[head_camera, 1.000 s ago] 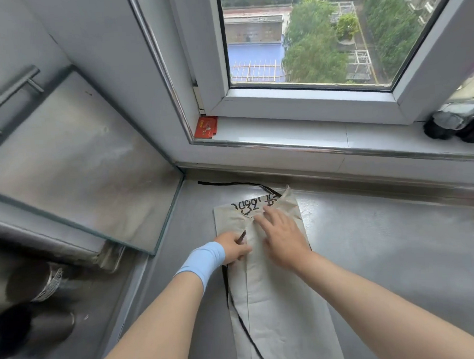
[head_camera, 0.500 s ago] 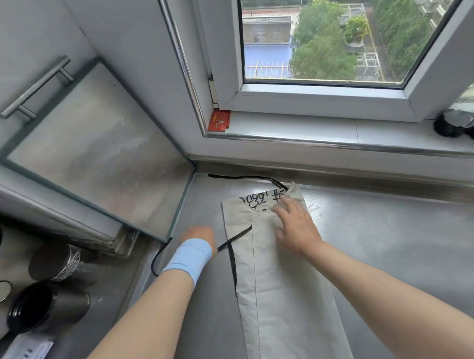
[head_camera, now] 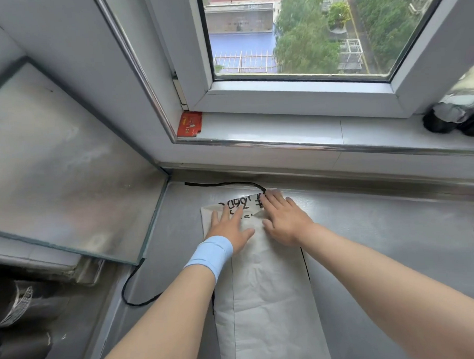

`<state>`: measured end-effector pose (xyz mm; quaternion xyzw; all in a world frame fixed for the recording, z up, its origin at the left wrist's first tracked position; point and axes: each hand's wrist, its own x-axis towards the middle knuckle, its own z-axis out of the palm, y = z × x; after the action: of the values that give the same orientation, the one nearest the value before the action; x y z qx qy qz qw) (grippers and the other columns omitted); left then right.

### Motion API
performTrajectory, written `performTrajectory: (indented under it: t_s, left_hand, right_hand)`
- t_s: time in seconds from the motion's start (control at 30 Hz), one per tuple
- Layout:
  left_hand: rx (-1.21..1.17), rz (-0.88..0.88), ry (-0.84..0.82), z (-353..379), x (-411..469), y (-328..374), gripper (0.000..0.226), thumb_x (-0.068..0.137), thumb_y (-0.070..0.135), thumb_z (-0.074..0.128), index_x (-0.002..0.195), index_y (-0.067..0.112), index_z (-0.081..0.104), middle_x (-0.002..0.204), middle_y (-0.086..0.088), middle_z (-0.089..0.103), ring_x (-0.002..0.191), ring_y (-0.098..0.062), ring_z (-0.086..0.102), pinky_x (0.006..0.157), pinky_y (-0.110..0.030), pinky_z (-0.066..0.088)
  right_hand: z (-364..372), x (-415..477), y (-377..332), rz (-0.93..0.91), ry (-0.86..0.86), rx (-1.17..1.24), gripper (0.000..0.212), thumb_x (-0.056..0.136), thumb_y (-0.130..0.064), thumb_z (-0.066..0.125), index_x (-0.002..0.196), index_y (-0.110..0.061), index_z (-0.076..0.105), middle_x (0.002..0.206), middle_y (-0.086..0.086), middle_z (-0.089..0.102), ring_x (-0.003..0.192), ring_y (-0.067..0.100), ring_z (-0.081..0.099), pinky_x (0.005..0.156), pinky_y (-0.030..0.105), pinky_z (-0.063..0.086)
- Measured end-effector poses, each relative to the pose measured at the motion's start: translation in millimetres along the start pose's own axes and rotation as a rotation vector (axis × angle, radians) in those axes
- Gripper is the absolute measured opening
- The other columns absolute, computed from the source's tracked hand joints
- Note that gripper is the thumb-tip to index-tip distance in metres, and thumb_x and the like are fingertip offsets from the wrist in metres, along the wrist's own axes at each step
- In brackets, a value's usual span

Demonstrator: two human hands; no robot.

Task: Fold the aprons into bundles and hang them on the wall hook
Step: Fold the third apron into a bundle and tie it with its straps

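Steel counter: brushed, grey, running below the window. Window sill: white, metal-edged along its front. Red packet: lies at the sill's left corner, against the frame. Window: shut, white frame, looking down on trees and a blue roof. Glass panel: cloudy, leaning at left beside the counter. Dark wrapped objects: at the sill's far right, partly cut off.

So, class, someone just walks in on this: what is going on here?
A person is folding a pale apron on a steel counter below a window. It lies as a long narrow strip. The left hand and right hand press flat on its far end. Black ties trail loose. It is not yet bundled.
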<state>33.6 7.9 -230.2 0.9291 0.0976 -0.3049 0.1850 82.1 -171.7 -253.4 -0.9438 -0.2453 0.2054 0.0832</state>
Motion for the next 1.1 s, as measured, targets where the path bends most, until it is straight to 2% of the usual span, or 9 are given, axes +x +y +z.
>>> performTrajectory:
  t_s: [0.1, 0.2, 0.33, 0.43, 0.6, 0.7, 0.77, 0.97, 1.1]
  left_hand:
    - [-0.055, 0.057, 0.04, -3.4, 9.8, -3.2, 0.059, 0.092, 0.051, 0.051, 0.147, 0.037, 0.033, 0.163, 0.004, -0.005, 0.149, -0.027, -0.011, 0.12, -0.04, 0.008]
    - [-0.183, 0.113, 0.223, -2.2, 14.3, -6.1, 0.032, 0.09, 0.036, 0.061, 0.12, 0.025, 0.062, 0.159, 0.0, 0.015, 0.147, -0.02, 0.007, 0.115, -0.033, 0.02]
    - [-0.152, 0.064, 0.543, 1.6, 5.9, -2.8, 0.031, 0.086, 0.028, 0.066, 0.113, 0.018, 0.055, 0.13, -0.003, 0.038, 0.126, -0.023, 0.035, 0.096, -0.039, 0.045]
    - [-0.144, -0.111, 0.448, 4.9, 0.6, -4.7, 0.033, 0.091, 0.042, 0.056, 0.114, 0.019, 0.051, 0.122, -0.003, 0.048, 0.12, -0.024, 0.044, 0.094, -0.04, 0.044]
    - [-0.187, -0.148, 0.243, 3.5, 2.2, -13.0, 0.032, 0.089, 0.044, 0.057, 0.115, 0.025, 0.054, 0.115, 0.004, 0.064, 0.112, -0.025, 0.057, 0.099, -0.034, 0.041]
    - [-0.289, -0.207, 0.153, -1.7, 1.1, -14.1, 0.008, 0.087, 0.028, 0.053, 0.085, 0.025, 0.059, 0.101, 0.003, 0.069, 0.102, -0.026, 0.062, 0.097, -0.035, 0.044]
    - [-0.209, -0.196, 0.162, -2.1, -1.9, -19.0, 0.019, 0.089, 0.022, 0.043, 0.073, 0.021, 0.053, 0.103, -0.005, 0.066, 0.103, -0.03, 0.059, 0.094, -0.037, 0.047]
    - [-0.143, -0.103, 0.209, 5.9, 0.2, -42.5, 0.012, 0.092, 0.016, 0.045, 0.083, 0.018, 0.053, 0.109, -0.007, 0.055, 0.096, -0.028, 0.056, 0.084, -0.032, 0.047]
    - [-0.036, -0.114, 0.293, 12.4, -4.4, -34.1, 0.014, 0.09, 0.014, 0.047, 0.098, 0.017, 0.057, 0.116, -0.005, 0.05, 0.114, -0.026, 0.047, 0.092, -0.037, 0.046]
  right_hand:
    - [2.1, 6.0, 3.3, 0.02, 0.023, 0.025, 0.068, 0.101, -0.037, 0.031, 0.159, -0.018, 0.0, 0.166, 0.006, -0.003, 0.153, 0.022, -0.007, 0.122, 0.04, 0.004]
    - [1.5, 11.6, 6.2, 0.028, 0.035, 0.02, 0.069, 0.1, -0.037, 0.03, 0.159, -0.018, -0.002, 0.166, 0.008, -0.004, 0.153, 0.022, -0.008, 0.123, 0.04, 0.002]
    - [2.8, 14.6, 2.6, 0.036, 0.022, 0.006, 0.071, 0.098, -0.037, 0.03, 0.158, -0.023, -0.006, 0.166, 0.011, -0.009, 0.152, 0.026, -0.011, 0.124, 0.042, 0.001]
    - [6.1, 16.3, -0.2, 0.048, 0.03, -0.035, 0.072, 0.098, -0.038, 0.028, 0.158, -0.023, -0.007, 0.165, 0.012, -0.011, 0.152, 0.027, -0.012, 0.124, 0.044, 0.001]
    - [8.2, 16.8, -6.0, 0.073, 0.036, -0.061, 0.072, 0.098, -0.042, 0.027, 0.158, -0.022, -0.01, 0.165, 0.014, -0.012, 0.152, 0.03, -0.012, 0.123, 0.045, 0.0]
    - [8.7, 13.8, -5.0, 0.045, 0.121, -0.098, 0.074, 0.097, -0.045, 0.024, 0.158, -0.017, -0.009, 0.165, 0.015, -0.009, 0.152, 0.031, -0.008, 0.124, 0.043, 0.002]
    - [11.4, 11.3, -2.7, 0.008, 0.146, -0.138, 0.077, 0.091, -0.05, 0.011, 0.158, -0.016, -0.007, 0.165, 0.014, -0.008, 0.153, 0.03, -0.007, 0.124, 0.043, 0.003]
    - [21.7, 8.4, -6.9, -0.043, 0.166, -0.093, 0.083, 0.088, -0.059, 0.006, 0.159, -0.015, 0.007, 0.165, 0.013, -0.002, 0.153, 0.029, -0.004, 0.123, 0.041, 0.0]
    - [30.9, 3.3, -18.5, -0.105, 0.105, -0.106, 0.083, 0.087, -0.062, 0.002, 0.159, -0.022, 0.003, 0.165, 0.009, -0.006, 0.153, 0.026, -0.006, 0.122, 0.04, -0.004]
